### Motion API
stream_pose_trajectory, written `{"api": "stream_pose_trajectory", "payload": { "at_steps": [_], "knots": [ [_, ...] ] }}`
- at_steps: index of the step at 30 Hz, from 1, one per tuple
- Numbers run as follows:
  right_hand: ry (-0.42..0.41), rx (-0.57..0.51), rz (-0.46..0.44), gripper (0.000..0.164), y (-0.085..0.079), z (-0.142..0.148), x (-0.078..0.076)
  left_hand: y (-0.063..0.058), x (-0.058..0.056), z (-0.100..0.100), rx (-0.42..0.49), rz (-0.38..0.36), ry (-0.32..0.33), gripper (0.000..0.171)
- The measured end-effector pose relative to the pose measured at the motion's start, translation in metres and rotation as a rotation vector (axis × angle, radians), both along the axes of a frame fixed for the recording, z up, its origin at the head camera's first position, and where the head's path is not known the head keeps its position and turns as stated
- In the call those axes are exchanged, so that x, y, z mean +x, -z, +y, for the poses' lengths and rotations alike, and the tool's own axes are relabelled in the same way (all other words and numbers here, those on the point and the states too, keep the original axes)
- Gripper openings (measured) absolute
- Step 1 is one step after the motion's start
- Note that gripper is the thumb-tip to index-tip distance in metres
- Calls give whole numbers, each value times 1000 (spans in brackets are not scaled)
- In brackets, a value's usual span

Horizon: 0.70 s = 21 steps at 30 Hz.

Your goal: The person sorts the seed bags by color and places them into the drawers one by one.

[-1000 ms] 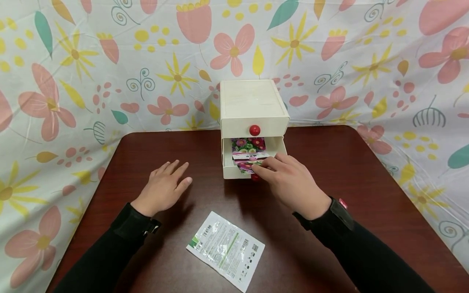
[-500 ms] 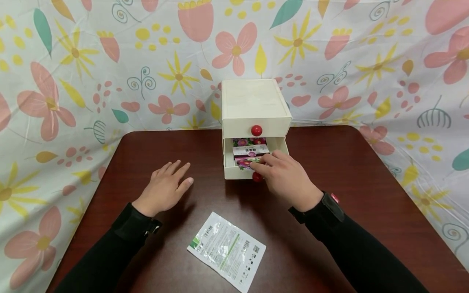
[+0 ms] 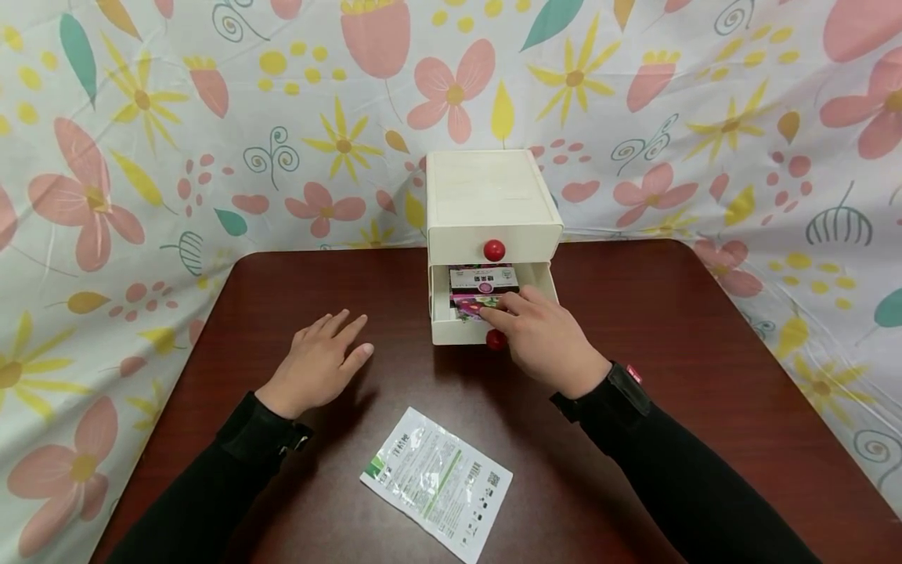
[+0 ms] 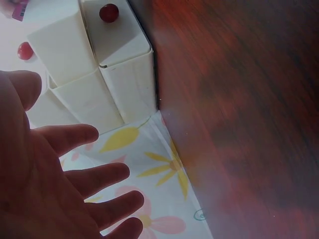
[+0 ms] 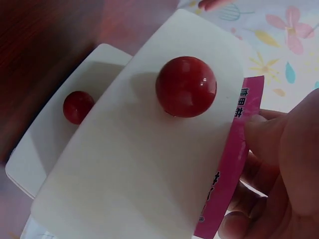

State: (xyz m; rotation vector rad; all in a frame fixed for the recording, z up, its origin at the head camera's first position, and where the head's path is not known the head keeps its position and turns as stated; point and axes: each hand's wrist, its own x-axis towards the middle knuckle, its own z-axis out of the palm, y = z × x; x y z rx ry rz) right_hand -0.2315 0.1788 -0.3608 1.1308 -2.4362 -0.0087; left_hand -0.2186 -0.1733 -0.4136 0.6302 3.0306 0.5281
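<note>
My right hand [image 3: 553,341] reaches to the pulled-out lower drawer [image 3: 458,335] of a small cream cabinet [image 3: 486,188]. It pinches a flower seed packet [image 3: 468,307], which lies mostly inside that drawer. In the right wrist view, the thumb presses the packet's pink edge strip [image 5: 232,159] while fingers curl behind it, beside the drawer's red knob [image 5: 186,86]. The packet's far end is hidden under the upper drawer. My left hand [image 3: 313,368] holds nothing, its fingers spread over the table left of the cabinet; the left wrist view shows its palm [image 4: 30,189].
A white packet [image 3: 437,482] with green stripe and printed text lies on the dark wooden table [image 3: 338,282] in front of me. The upper drawer, with a red knob [image 3: 494,251], is closed. A flower-patterned cloth [image 3: 282,102] hangs behind the table.
The right hand has moved slightly forward and left, and the seed packet has slid further back into the lower drawer. The left hand and the white packet stay about where they were.
</note>
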Motion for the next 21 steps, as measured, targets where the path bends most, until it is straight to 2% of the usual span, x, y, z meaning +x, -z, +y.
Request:
{"api": "stream_pose_trajectory", "payload": {
  "at_steps": [10,17,21],
  "knots": [
    [21,42,-42,38,3,-1,-5,0,2,0,11,-2,-2,61],
    [15,61,-28,38,7,-1,-8,0,1,2,5,-7,-1,62],
    [23,76,-37,33,7,-2,-9,0,1,2,6,-12,-4,63]
  ]
}}
